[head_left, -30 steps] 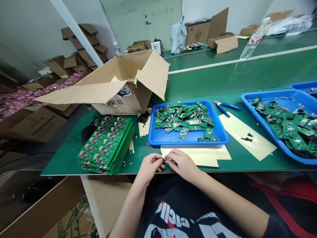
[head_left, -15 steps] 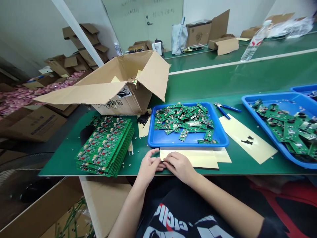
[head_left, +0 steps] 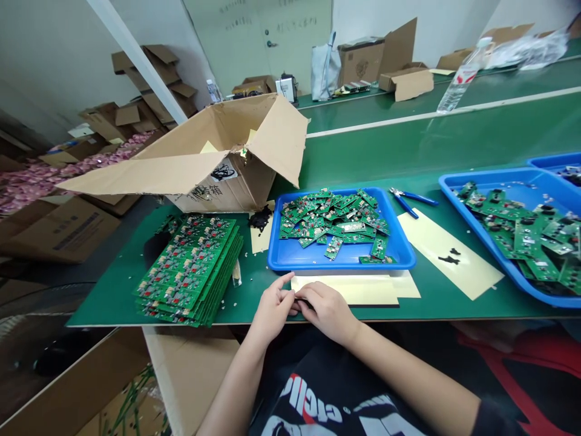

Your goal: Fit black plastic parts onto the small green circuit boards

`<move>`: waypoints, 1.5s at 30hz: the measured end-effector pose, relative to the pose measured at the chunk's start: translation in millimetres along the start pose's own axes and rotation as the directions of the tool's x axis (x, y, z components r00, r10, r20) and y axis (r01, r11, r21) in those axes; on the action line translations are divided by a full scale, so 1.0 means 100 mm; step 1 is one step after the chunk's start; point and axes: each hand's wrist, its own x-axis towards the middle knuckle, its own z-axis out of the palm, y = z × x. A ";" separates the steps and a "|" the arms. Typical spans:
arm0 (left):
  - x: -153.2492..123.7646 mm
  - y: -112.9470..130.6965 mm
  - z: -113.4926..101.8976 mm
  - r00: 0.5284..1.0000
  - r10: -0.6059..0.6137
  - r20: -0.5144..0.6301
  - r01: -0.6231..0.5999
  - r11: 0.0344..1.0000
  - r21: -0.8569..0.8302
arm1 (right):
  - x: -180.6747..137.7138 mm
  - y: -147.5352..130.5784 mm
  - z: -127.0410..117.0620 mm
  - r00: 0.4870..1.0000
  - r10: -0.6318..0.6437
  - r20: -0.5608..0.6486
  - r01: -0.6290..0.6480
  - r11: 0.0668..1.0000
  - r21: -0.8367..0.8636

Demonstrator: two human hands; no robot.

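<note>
My left hand [head_left: 273, 307] and my right hand [head_left: 330, 312] meet at the left end of a stack of pale yellow sheets [head_left: 349, 289] by the table's front edge. Thumb and fingertips on both hands are pinched together, almost touching. A small dark bit shows between them, but the fingers hide what it is. Dark edging runs along the bottom of the sheets. Just beyond lies a blue tray [head_left: 295, 259] holding a heap of small green circuit boards [head_left: 333, 221]. Left of my hands stands a stack of larger circuit board panels [head_left: 188, 266].
Blue-handled cutters [head_left: 415, 200] lie right of the tray, near a yellow sheet [head_left: 458, 269] with black pieces. Another blue tray [head_left: 463, 181] of boards stands at the right. An open cardboard box [head_left: 240, 181] sits behind the panels. Black pieces [head_left: 260, 219] lie beside the first tray.
The whole view has shifted slightly. My fingers have moved a little at the end of the yellow sheets, with the right hand's fingers more curled. The trays and boards stay put.
</note>
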 end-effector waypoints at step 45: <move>0.03 -0.02 -0.09 0.997 0.068 0.036 -0.075 0.951 0.299 | -0.08 0.07 -0.22 0.934 0.339 0.110 -0.344 0.776 0.528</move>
